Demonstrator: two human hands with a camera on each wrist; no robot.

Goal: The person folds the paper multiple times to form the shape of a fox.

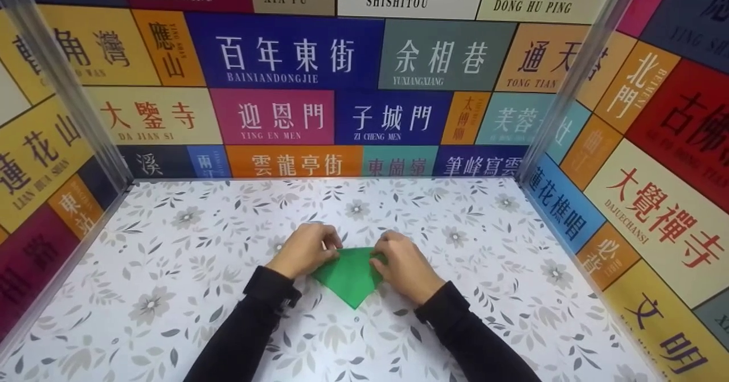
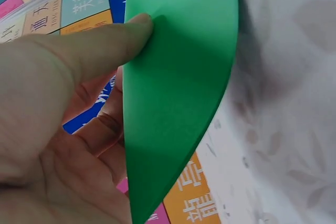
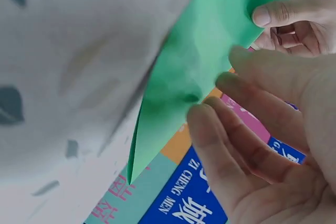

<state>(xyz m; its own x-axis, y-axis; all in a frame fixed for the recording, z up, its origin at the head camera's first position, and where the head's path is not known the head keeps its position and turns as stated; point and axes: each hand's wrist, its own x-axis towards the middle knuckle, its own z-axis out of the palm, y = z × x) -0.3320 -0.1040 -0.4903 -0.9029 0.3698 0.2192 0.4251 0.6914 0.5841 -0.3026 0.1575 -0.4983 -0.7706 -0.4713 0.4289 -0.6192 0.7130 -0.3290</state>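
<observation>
A folded sheet of green paper [image 1: 352,276] is held up off the patterned surface, one corner pointing down toward the person. My left hand [image 1: 310,249] pinches its upper left edge. In the left wrist view the thumb [image 2: 137,32] presses on the near face of the paper [image 2: 176,87], and the other fingers lie partly hidden behind it. At the opposite end is my right hand [image 1: 405,265], its fingers loosely bent. The right wrist view has these fingertips [image 3: 202,124] spread along the edge of the paper [image 3: 181,77], with a small dent close by.
A white tabletop [image 1: 188,274] printed with grey flowers and leaves lies underneath. Colourful panels with Chinese lettering form the back wall [image 1: 285,52] and the right side wall [image 1: 655,200]. Clear strips run down the corners.
</observation>
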